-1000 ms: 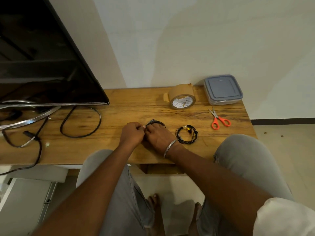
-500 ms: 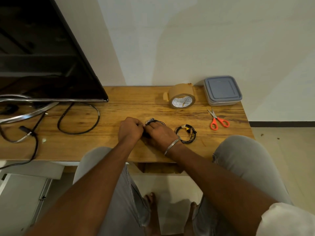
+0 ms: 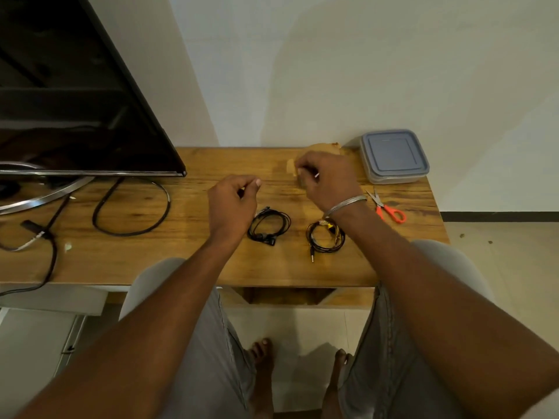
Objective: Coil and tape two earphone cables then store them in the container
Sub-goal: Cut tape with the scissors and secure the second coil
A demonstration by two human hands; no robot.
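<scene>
Two coiled earphone cables lie on the wooden table [image 3: 151,255]: an all-black earphone coil [image 3: 269,223] and, to its right, a black earphone coil with yellow parts [image 3: 325,237]. My left hand [image 3: 233,204] hovers just left of the all-black coil with fingers curled and nothing in it. Further back, my right hand [image 3: 328,179] curls over the brown tape roll [image 3: 325,146] and hides most of it; the tape's loose end [image 3: 291,168] sticks out on the left. The grey lidded container [image 3: 393,155] stands closed at the back right corner.
Orange-handled scissors [image 3: 388,208] lie right of my right wrist. A television [image 3: 75,101] on a metal stand fills the left, with a black cable loop [image 3: 130,207] on the table. My knees sit below the table's front edge.
Both hands have let go of the all-black coil, which now lies on the table. My right hand has moved back to the tape roll, and my left hand has lifted.
</scene>
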